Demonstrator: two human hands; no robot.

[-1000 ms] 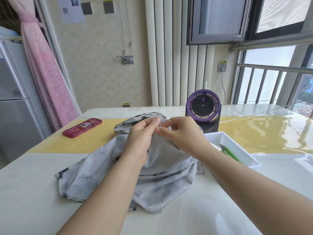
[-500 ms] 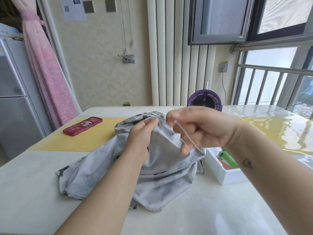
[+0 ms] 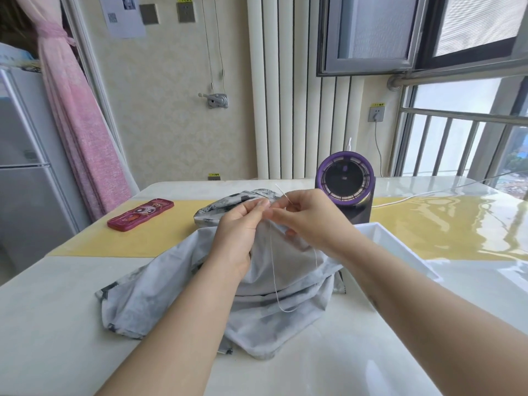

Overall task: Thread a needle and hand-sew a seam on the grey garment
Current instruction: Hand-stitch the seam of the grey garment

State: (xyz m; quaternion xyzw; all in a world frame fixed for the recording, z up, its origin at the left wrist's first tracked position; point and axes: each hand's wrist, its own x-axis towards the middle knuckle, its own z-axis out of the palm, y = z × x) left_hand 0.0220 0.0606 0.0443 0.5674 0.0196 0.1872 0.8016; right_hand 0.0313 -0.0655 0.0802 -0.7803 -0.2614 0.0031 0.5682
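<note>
Right hand [image 3: 312, 222] pinches needle [image 3: 283, 192] (left hand [image 3: 236, 234] pinches garment [image 3: 265, 318]).

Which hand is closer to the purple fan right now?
Right. The right hand pinches the needle close in front of the purple fan; the left hand grips the grey garment farther left.

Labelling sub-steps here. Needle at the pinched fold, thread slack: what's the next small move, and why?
Probably push the needle into the fold of the garment for a stitch. The right hand pinches the needle beside the edge that the left hand pinches up, and the thread hangs in a slack loop below, leaving length to sew. Where the tip points is hard to tell.
</note>
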